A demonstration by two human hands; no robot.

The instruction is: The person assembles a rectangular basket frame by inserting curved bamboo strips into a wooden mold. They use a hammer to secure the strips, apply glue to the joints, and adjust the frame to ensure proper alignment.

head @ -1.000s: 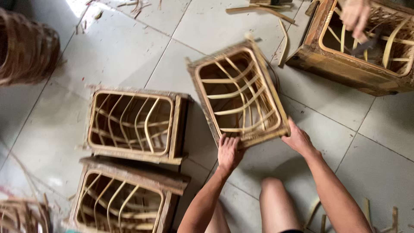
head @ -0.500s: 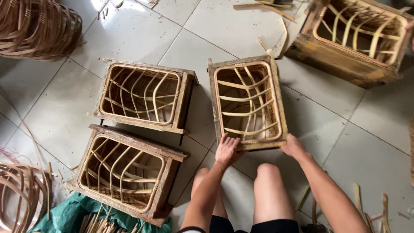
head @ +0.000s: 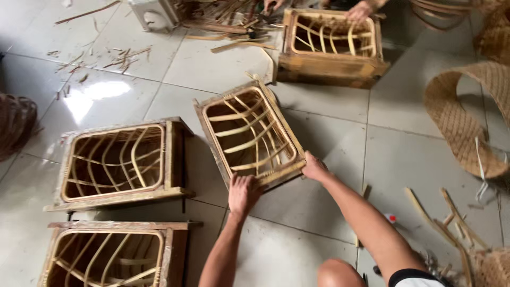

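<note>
A square wooden frame [head: 249, 133] laced with curved cane strips lies on the tiled floor [head: 329, 133], at 12 o'clock from both hands: left hand [head: 243, 194] and right hand [head: 314, 168] grip its near edge.

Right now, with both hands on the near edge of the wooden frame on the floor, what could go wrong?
1. The left hand and right hand press on the rough near edge of the middle frame; a splinter seems possible.
2. A second frame lies close on its left; sliding that way might knock the two together.
3. Loose strips lie on the tiled floor beside the right arm and might catch the skin.
</note>
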